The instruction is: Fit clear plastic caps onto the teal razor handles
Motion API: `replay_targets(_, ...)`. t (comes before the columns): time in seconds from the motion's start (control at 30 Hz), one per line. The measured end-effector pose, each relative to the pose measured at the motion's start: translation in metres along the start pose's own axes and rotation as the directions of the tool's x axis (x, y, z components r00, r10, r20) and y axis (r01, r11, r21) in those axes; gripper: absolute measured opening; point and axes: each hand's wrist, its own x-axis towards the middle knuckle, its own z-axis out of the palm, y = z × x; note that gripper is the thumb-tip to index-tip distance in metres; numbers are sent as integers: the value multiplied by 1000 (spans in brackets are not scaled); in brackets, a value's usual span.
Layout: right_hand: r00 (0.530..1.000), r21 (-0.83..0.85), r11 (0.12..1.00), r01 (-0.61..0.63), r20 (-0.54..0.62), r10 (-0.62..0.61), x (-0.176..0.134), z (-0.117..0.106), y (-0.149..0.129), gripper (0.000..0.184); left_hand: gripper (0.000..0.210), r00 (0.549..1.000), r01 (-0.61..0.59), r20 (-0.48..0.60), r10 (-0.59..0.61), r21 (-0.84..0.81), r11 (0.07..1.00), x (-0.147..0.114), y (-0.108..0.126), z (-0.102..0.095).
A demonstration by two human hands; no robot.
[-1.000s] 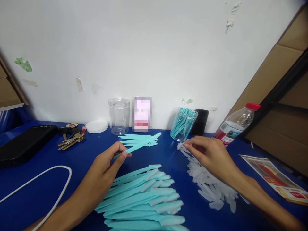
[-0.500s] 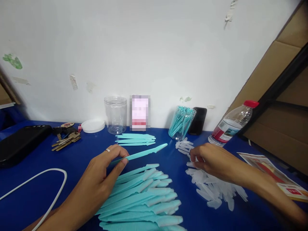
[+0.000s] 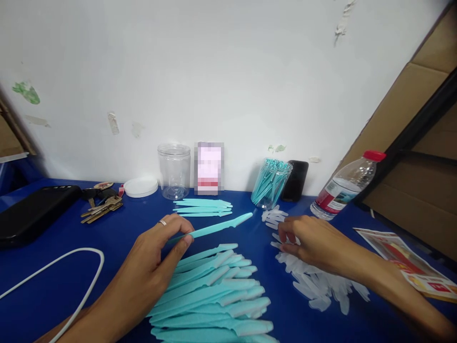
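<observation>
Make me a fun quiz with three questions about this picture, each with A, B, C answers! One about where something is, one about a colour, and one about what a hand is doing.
1. Where does the water bottle lie?
A. By the keys
B. At the right of the blue table, near the cardboard
C. Inside the empty clear jar

2. What colour is the bottle's cap?
A. Red
B. Green
C. Yellow

3. What is the left hand doing?
A. Lying flat and empty
B. Gripping the white cable
C. Pinching one teal stick above the pile of teal sticks

Answers:
1 B: the bottle leans at the right side, past the right hand.
2 A: its cap shows red.
3 C: thumb and fingers close on the stick's near end, while the right hand reaches into the clear plastic caps.
</observation>
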Motion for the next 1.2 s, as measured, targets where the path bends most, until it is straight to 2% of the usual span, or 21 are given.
replay_targets(0.2,1000,9,1000,13,-5,-13,0,0,-5,13,25,1000,9,10,-8,-15,1000,-1,0,1)
replay_targets(0.47,1000,47,999,-3,-12,4,3,-1,-12,8,25,1000,-10,7,10,-18,1000,-1,0,1)
replay_targets(0.6,1000,90,996,13,-23,-11,5,1,-12,11,24,1000,-23,9,23,-18,1000,-1,0,1)
replay_targets(0.87,988,278,960,38,-153,5,5,1,-22,9,25,999,-30,13,30,-10,1000,-1,0,0)
replay_targets(0.93,977,461,883,90,-214,12,2,-3,-28,11,26,999,-39,21,39,-9,999,-1,0,0)
replay_targets(0.97,971,588,801,117,-237,32,0,-5,-32,14,26,999,-45,26,45,-11,999,-1,0,0)
replay_targets(1.03,964,812,565,149,-246,100,-3,-8,-38,21,25,998,-54,36,54,-12,998,-1,0,0)
replay_targets(1.1,965,918,371,142,-211,153,-5,-10,-43,25,25,998,-59,37,59,-11,998,-1,0,0)
replay_targets(1.2,968,961,238,138,-182,174,-6,-9,-47,24,24,997,-69,20,70,-3,998,-1,0,1)
